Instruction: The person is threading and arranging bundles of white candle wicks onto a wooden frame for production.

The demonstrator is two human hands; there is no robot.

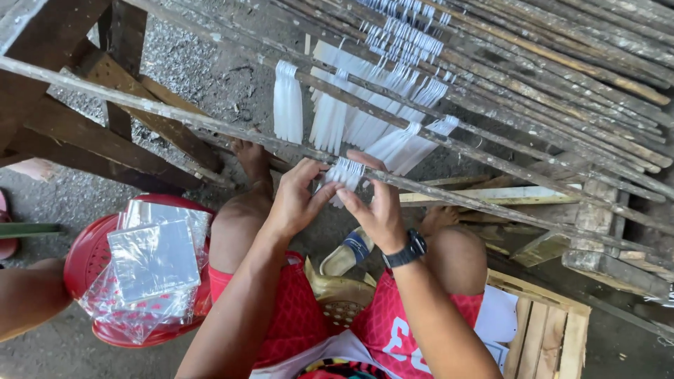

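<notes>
Left hand (295, 200), right hand (379, 210), fingers pinched shut on white strip bundle (344, 173), wooden slat (449, 144)

Rough weathered wooden rods (210, 125), matt white strips (288, 105), glossy clear plastic bags (153, 260).

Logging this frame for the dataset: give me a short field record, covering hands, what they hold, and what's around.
left hand: pinching the white strip bundle from the left
right hand: pinching the same bundle from the right; black wristwatch on the wrist
bundle position: hanging over a weathered wooden pole
other bundles: more white strip bundles draped over poles farther back
at left: red plastic stool holding clear plastic packets
at right: wooden crate on the ground
other person: a bare arm at the left edge
</notes>
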